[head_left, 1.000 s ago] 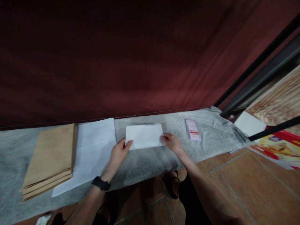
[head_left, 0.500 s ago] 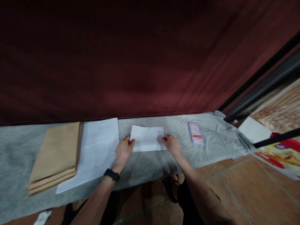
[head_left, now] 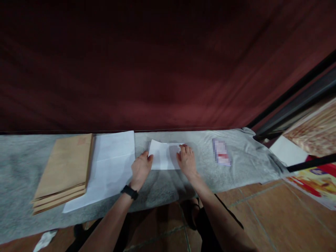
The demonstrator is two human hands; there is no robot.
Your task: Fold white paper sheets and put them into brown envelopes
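A folded sheet of white paper (head_left: 165,157) lies on the grey cloth in front of me, its upper left corner lifted a little. My left hand (head_left: 141,167) is closed on its left edge, thumb on top; a dark band circles that wrist. Over the right end of the sheet, my right hand (head_left: 187,161) holds it with curled fingers near the upper right corner and the thumb on the paper. Left of my hands, larger white sheets (head_left: 112,164) lie partly beneath a stack of brown paper envelopes (head_left: 65,164).
The grey cloth (head_left: 204,182) covers a long, narrow surface along a dark red fabric wall (head_left: 157,70). A blurred purple-and-pink rectangular item (head_left: 222,152) lies to the right. Dark bars (head_left: 294,112) and a colourful printed box (head_left: 315,182) stand at far right, above a tiled floor (head_left: 257,210).
My right hand has shifted from the sheet's right edge up and inward toward its upper right corner. The upper left corner of the paper stands higher. My left hand keeps its hold.
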